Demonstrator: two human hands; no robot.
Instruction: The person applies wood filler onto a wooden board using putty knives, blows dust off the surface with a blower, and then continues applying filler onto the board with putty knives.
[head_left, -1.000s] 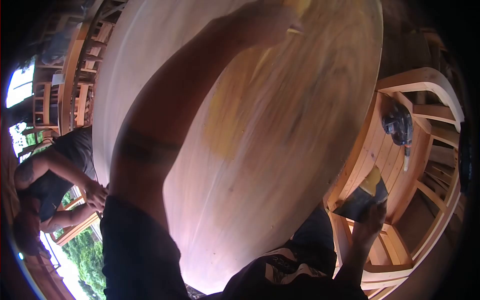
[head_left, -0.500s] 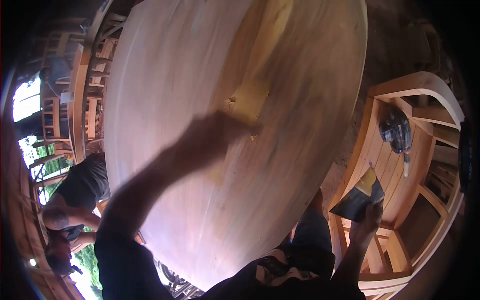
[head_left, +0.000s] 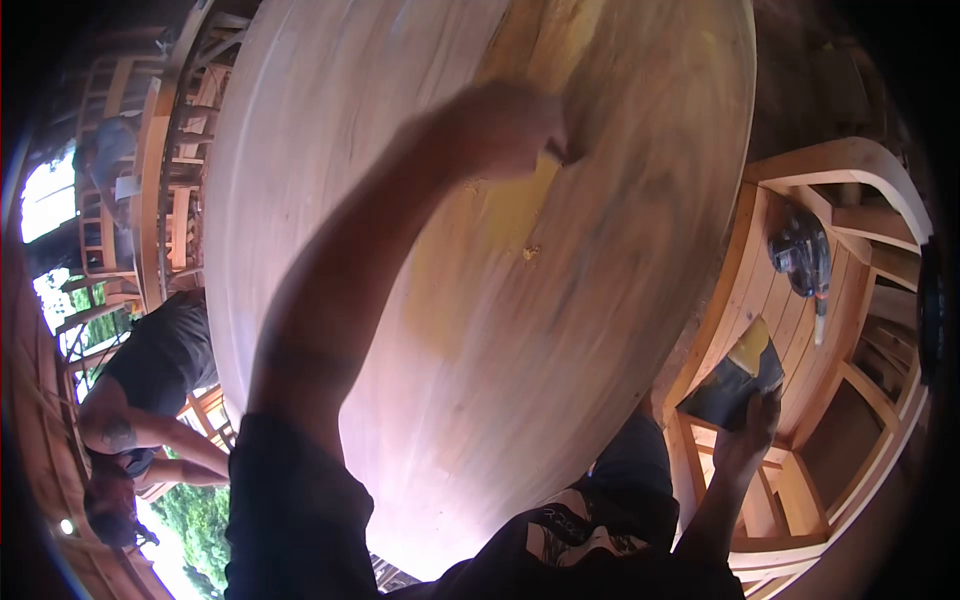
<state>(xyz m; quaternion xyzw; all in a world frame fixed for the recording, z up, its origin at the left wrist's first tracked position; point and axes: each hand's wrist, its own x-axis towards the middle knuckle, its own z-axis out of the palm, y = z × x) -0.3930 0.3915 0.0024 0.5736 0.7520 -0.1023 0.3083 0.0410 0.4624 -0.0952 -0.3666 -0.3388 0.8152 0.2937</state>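
yellow paste [head_left: 510, 215] could dry in ridges if the left hand [head_left: 510, 130], closed on a mostly hidden scraper [head_left: 571, 158], presses unevenly; right hand [head_left: 750, 436] grips a black board [head_left: 722, 391]

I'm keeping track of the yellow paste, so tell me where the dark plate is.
The dark plate is at the right of the head view, held in the right hand, below the black power tool.
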